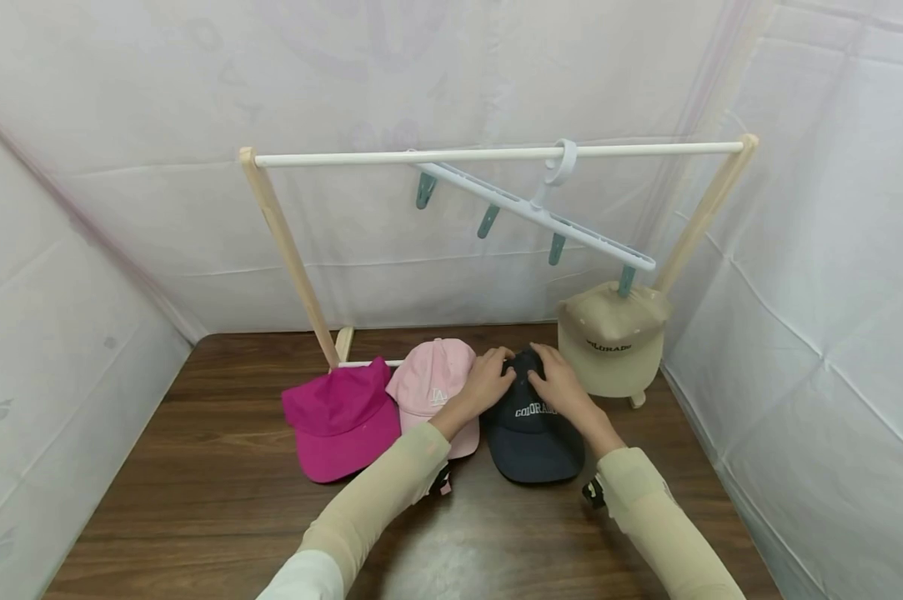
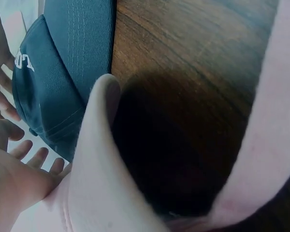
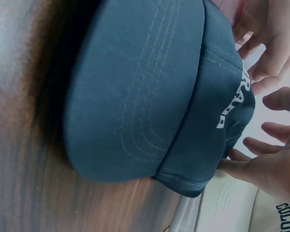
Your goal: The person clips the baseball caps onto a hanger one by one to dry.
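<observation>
A black baseball cap (image 1: 535, 454) with white COLORADO lettering lies on the table, brim toward me. At its left side is my left hand (image 1: 489, 382), fingers extended at the crown and forearm passing over a pink cap (image 1: 427, 367). Opposite, my right hand (image 1: 562, 385) touches the crown's right side. The right wrist view shows the right hand's fingers (image 3: 256, 150) spread, the lower ones against the cap (image 3: 150, 82). In the left wrist view, the left fingers (image 2: 38, 157) reach past the pink brim (image 2: 99, 169) to the dark crown.
A magenta cap (image 1: 346, 412) lies at left, beside the pink one. Behind stands a wooden rack with a white bar (image 1: 331, 158). On it, a slanted white hanger (image 1: 526, 208) carries several green clips; the rightmost clip (image 1: 627, 282) holds a beige cap (image 1: 612, 371).
</observation>
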A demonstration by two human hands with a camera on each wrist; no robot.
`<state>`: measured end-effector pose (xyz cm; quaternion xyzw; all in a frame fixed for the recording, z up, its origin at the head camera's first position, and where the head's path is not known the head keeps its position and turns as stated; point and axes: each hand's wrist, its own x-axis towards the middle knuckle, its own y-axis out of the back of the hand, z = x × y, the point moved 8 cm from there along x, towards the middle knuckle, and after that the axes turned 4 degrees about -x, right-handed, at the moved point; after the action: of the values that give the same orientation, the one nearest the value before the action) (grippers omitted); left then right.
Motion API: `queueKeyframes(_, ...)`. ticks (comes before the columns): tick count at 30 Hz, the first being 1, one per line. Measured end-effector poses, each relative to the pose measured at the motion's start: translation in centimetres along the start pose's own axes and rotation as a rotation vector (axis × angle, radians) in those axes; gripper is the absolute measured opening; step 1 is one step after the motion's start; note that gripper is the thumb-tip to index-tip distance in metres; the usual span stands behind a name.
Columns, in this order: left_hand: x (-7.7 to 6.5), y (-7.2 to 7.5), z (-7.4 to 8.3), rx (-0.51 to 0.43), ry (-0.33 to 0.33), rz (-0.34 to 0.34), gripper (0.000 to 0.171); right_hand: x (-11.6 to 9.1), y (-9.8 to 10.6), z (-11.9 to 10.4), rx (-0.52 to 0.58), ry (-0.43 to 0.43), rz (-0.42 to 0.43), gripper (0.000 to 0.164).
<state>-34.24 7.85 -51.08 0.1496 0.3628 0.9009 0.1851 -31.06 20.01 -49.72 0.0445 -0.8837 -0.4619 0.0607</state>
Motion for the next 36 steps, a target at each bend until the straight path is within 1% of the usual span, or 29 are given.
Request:
queueKeyframes(8,-0.1,-0.3,-0.1,0.044,-0.015,-0.019,0.032,-0.1,0.3,0.4,0.016,-0.014,0.006,0.056)
queueKeyframes(12,-0.2,-0.4,-0.1,0.064,-0.022,-0.026,0.034,-0.1,0.5,0.8,-0.017,-0.023,0.001,0.057)
queueKeyframes(17,-0.3,-0.3,0.0,0.055,-0.017,-0.016,0.032,-0.1,1.2,1.5,-0.023,-0.032,-0.003,0.058)
queueKeyframes(21,-0.2,-0.2,0.1,0.032,-0.011,-0.005,0.030,0.2,1.5,1.9,-0.030,-0.019,0.003,0.057)
queueKeyframes(26,0.1,-0.2,0.0,0.031,0.002,-0.006,0.031,0.5,1.6,2.1,-0.031,-0.006,0.005,0.056)
queueKeyframes(31,0.3,-0.3,-0.3,0.023,0.022,-0.008,0.031,0.8,1.5,2.3,-0.024,-0.028,-0.018,0.057)
queueKeyframes(36,0.6,-0.5,-0.7,0.010,0.057,-0.012,0.034,1.3,1.2,2.6,-0.016,-0.050,-0.055,0.057)
